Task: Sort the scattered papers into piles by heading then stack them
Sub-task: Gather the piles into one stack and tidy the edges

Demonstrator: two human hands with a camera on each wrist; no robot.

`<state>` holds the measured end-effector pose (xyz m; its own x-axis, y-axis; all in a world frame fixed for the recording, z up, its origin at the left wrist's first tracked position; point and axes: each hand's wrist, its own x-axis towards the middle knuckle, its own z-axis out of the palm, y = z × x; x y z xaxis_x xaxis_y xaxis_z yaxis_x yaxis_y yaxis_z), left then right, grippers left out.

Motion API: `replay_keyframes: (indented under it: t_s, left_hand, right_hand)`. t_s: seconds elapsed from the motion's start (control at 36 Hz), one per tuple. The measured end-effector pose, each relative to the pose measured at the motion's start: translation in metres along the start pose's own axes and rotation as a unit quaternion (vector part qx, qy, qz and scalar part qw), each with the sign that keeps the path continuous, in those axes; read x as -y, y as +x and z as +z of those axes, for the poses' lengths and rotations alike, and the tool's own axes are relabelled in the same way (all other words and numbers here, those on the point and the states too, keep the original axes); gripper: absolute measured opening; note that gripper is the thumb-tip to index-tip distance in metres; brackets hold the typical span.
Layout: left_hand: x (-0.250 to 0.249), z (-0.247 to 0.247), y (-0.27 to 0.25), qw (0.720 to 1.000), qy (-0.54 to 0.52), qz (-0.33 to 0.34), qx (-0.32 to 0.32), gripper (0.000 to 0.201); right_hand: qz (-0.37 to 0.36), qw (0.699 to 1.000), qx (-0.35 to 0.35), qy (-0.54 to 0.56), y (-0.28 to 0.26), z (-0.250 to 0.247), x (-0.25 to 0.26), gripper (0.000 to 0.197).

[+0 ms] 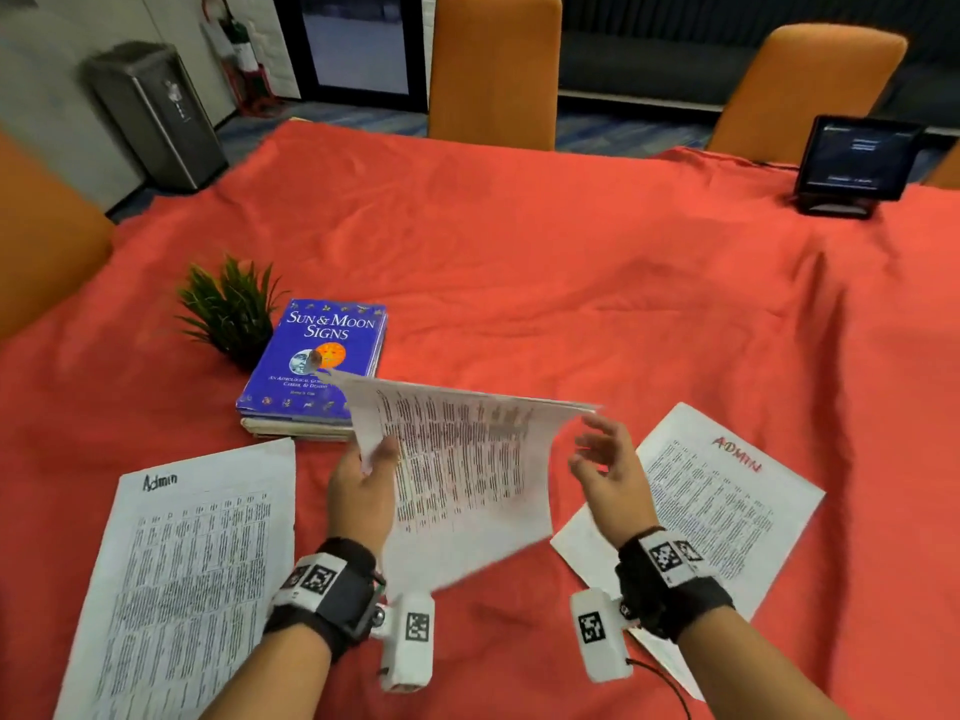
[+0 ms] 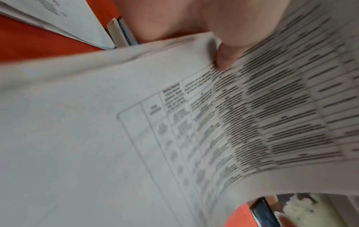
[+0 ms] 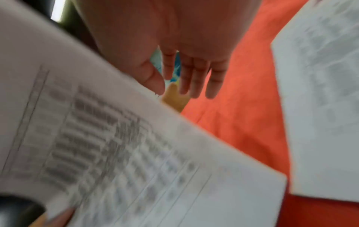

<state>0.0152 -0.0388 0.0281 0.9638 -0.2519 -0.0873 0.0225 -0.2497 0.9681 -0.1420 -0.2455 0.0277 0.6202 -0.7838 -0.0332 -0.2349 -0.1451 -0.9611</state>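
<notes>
A printed sheet (image 1: 462, 470) hangs in the air above the red tablecloth (image 1: 519, 262), bent over at its top. My left hand (image 1: 363, 485) pinches its left edge; in the left wrist view the thumb (image 2: 229, 52) presses on the sheet (image 2: 116, 138). My right hand (image 1: 605, 459) hovers beside the sheet's right edge with relaxed fingers (image 3: 194, 76), holding nothing. A paper headed "Admin" in black (image 1: 192, 574) lies at the front left. Another headed "ADMIN" in red (image 1: 711, 506) lies at the front right, on top of more paper.
A blue book "Sun & Moon Signs" (image 1: 317, 356) rests on other books behind the held sheet, beside a small green plant (image 1: 231, 309). A dark tablet on a stand (image 1: 857, 163) sits at the far right. Orange chairs (image 1: 493, 70) line the far edge.
</notes>
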Motion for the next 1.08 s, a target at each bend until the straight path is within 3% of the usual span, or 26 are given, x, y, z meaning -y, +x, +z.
replay_keyframes:
  t_s: [0.08,0.17,0.25,0.33,0.42,0.47,0.61,0.72,0.81,0.94,1.08]
  left_hand:
    - [0.022,-0.002,0.015,0.993,0.07,-0.082,0.046,0.04]
    - [0.051,-0.004,0.021,0.971,0.152,-0.137,0.127,0.044]
    - [0.067,-0.005,0.013,0.956,0.181,-0.161,0.168,0.029]
    - [0.078,-0.006,0.006,0.944,0.208,-0.176,0.184,0.027]
    - [0.079,-0.007,0.003,0.944,0.202,-0.185,0.184,0.03]
    - [0.077,-0.008,0.002,0.943,0.207,-0.183,0.187,0.031]
    - [0.075,-0.01,0.001,0.945,0.203,-0.185,0.176,0.03]
    - [0.076,-0.01,0.0,0.946,0.207,-0.183,0.172,0.026]
    - [0.075,-0.011,0.0,0.944,0.212,-0.182,0.177,0.026]
    - [0.073,-0.013,0.001,0.942,0.21,-0.181,0.19,0.023]
    - [0.067,-0.013,0.005,0.945,0.154,-0.206,0.2,0.035]
  right_hand:
    - [0.132,0.973,-0.163,-0.098,0.0,-0.042,-0.028,0.049]
    - [0.307,0.89,-0.278,-0.191,-0.007,-0.089,-0.055,0.075]
    - [0.439,0.826,-0.288,-0.207,-0.019,-0.131,-0.103,0.105]
    - [0.501,0.82,-0.222,-0.165,-0.031,-0.154,-0.144,0.107]
    - [0.475,0.841,-0.218,-0.139,-0.039,-0.141,-0.1,0.042]
    - [0.448,0.863,-0.195,-0.126,-0.034,-0.137,-0.083,0.027]
    - [0.306,0.905,-0.27,-0.119,-0.021,-0.128,-0.075,0.028]
    - [0.167,0.938,-0.257,-0.161,-0.01,-0.118,-0.044,0.029]
    - [0.092,0.956,-0.256,-0.11,-0.001,-0.113,-0.023,0.027]
    - [0.103,0.982,-0.153,0.04,0.003,-0.091,0.001,0.015]
    - [0.126,0.991,-0.029,0.029,-0.01,-0.047,0.002,0.016]
